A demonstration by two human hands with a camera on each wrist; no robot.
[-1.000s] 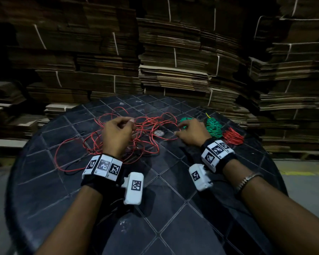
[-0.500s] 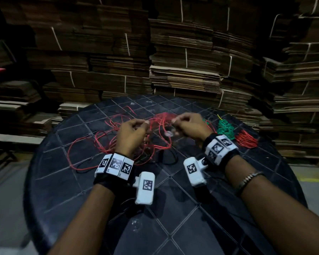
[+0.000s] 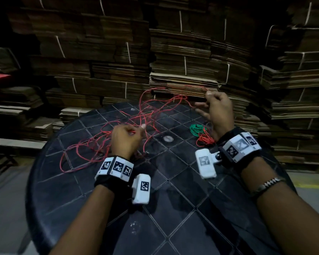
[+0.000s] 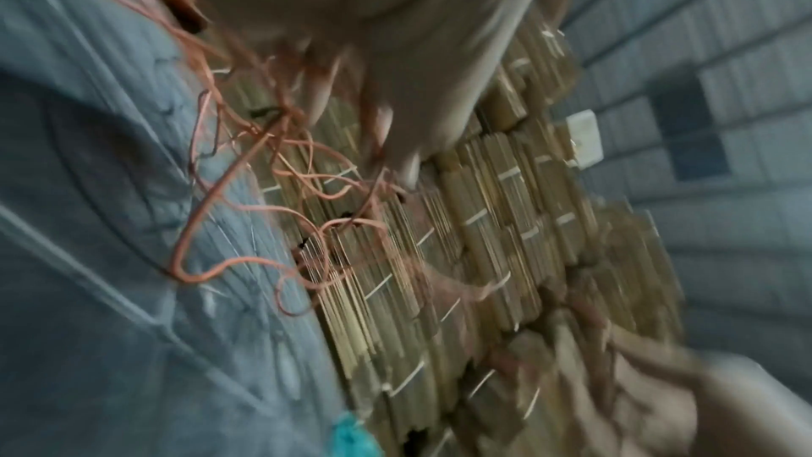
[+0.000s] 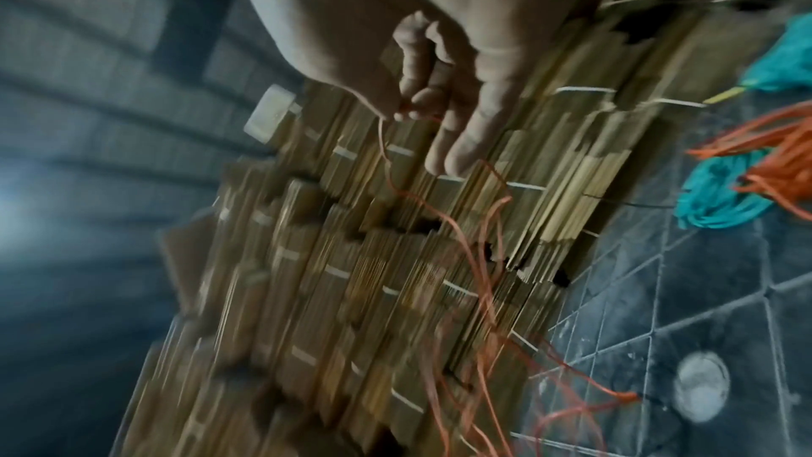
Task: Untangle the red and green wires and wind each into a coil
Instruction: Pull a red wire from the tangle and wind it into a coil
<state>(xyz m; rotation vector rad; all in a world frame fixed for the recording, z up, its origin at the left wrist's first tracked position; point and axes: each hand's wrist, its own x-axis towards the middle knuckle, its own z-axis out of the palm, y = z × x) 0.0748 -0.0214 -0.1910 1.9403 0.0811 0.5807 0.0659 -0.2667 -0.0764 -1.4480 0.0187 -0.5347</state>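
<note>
A long loose red wire (image 3: 92, 151) sprawls in loops over the left and middle of the round black table (image 3: 173, 199). My left hand (image 3: 126, 138) sits low over the tangle and grips red strands. Raised above the table's far right, my right hand (image 3: 216, 107) pinches one red strand (image 5: 386, 152) between thumb and forefinger, its other fingers (image 5: 457, 148) straight. Strands stretch in the air between the two hands. A wound green coil (image 3: 196, 128) and a wound red coil (image 3: 204, 139) lie together under my right wrist.
Tall stacks of flattened, strapped cardboard (image 3: 182, 61) wall in the far side and both flanks of the table. A small round metal cap (image 3: 167, 138) marks the table's centre. Grey floor (image 3: 6, 199) shows at left and right of the table.
My right hand has lifted up and to the right, drawing a red strand off the table. The left hand has stayed low on the tangle. The camera view has tilted.
</note>
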